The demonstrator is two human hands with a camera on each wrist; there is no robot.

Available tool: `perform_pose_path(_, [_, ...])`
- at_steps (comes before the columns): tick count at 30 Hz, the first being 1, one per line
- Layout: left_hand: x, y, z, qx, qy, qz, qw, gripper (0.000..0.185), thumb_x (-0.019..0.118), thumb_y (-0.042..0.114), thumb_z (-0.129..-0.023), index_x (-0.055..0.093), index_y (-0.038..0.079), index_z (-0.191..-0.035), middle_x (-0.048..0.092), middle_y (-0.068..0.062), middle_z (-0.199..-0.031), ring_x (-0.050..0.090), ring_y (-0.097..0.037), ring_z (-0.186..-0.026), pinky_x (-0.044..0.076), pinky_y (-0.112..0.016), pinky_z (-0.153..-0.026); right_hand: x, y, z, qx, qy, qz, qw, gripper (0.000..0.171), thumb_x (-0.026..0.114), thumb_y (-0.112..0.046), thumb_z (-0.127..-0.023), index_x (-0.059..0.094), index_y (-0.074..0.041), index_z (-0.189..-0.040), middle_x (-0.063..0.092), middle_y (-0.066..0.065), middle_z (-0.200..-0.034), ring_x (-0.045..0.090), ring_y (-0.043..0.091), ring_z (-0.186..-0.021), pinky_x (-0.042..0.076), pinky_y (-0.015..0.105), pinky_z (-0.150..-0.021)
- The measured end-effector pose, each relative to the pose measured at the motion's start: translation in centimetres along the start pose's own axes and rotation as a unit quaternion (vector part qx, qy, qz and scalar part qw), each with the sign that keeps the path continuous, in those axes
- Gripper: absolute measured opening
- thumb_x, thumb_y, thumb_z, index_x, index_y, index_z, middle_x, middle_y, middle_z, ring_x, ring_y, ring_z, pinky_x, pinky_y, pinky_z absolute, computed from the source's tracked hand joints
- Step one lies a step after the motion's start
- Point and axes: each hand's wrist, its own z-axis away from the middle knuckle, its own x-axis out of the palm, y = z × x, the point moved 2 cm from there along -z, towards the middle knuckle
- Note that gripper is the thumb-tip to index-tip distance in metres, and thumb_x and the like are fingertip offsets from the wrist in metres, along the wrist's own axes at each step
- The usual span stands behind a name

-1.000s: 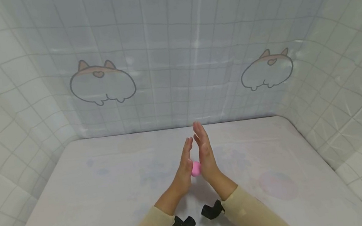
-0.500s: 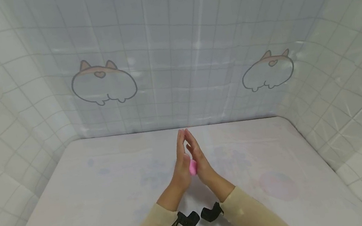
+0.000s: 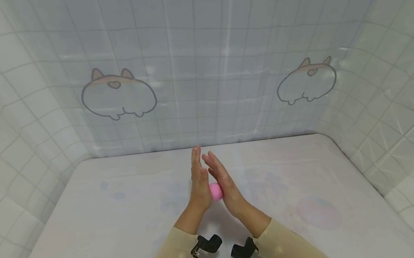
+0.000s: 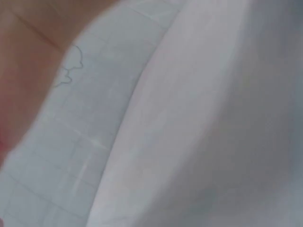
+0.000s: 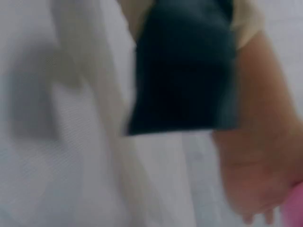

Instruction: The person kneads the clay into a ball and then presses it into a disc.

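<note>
Both grips flat, fingers straight: left hand and right hand are pressing a pink ball between the palms over the counter middle, probably rolling it round.

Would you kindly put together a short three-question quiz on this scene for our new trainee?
1. True or false: the pink ball lies loose on the table.
2. What presses the ball? A) both palms B) one fist C) a tool
3. Fill in: the fingers of the left hand and right hand are ____, not curled.

Key: 1 false, it sits between the hands above the table; 2 A; 3 straight.
</note>
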Motion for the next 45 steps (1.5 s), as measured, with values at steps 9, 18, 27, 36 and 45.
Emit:
perform_pose_path(9, [0.8,-0.3,1.0,-0.022,-0.087,-0.022,0.9957,0.089,0.009,0.074,-0.097,0.013,0.013,-0.162,0.006,-0.013,-0.167,0.002,-0.035,-0.153,0.005,-0.074,-0.11,-1.1,-1.1,-0.6,-0.014,0.061,0.023,0.998,0.079,0.02,-0.06,-0.105,0.01,-0.003,-0.16,0.02,0.023,-0.162,0.015,0.035,-0.151,0.009,0.056,-0.12])
perform_pose_path(18, [1.5,0.4,1.7,-0.027,-0.159,0.064,0.9848,0.084,0.004,0.069,-0.099,0.002,0.014,-0.162,0.001,-0.011,-0.167,0.017,-0.042,-0.148,0.017,-0.069,-0.112,-2.1,-0.3,-1.0,0.036,0.093,0.103,0.99,0.074,0.026,-0.058,-0.105,0.015,-0.011,-0.161,0.021,0.012,-0.165,0.014,0.03,-0.152,0.007,0.064,-0.116])
perform_pose_path(27, [1.4,1.4,1.8,-0.008,-0.132,0.164,0.9776,0.081,0.006,0.064,-0.102,0.001,0.009,-0.161,0.0,-0.012,-0.167,0.013,-0.041,-0.15,0.009,-0.063,-0.117,-2.4,1.2,-0.5,0.107,0.052,0.171,0.978,0.074,0.023,-0.064,-0.103,0.01,-0.023,-0.162,0.011,0.002,-0.167,0.011,0.024,-0.152,0.013,0.067,-0.114])
perform_pose_path(36, [0.9,2.1,1.1,-0.015,-0.055,0.183,0.9815,0.087,0.01,0.073,-0.098,0.003,0.014,-0.162,0.003,-0.008,-0.167,0.011,-0.036,-0.151,0.006,-0.065,-0.115,-1.5,1.6,0.4,0.15,0.016,0.155,0.976,0.08,0.022,-0.071,-0.099,0.01,-0.023,-0.162,0.009,0.005,-0.167,0.008,0.031,-0.152,0.009,0.07,-0.113])
perform_pose_path(45, [0.4,1.8,0.2,0.002,-0.022,0.124,0.992,0.092,0.015,0.077,-0.095,0.006,0.014,-0.162,0.007,-0.01,-0.167,0.011,-0.031,-0.152,0.008,-0.068,-0.114,-0.1,0.8,1.0,0.053,-0.014,0.115,0.992,0.077,0.015,-0.062,-0.104,0.01,-0.011,-0.162,0.009,0.011,-0.167,0.008,0.029,-0.153,0.011,0.057,-0.119])
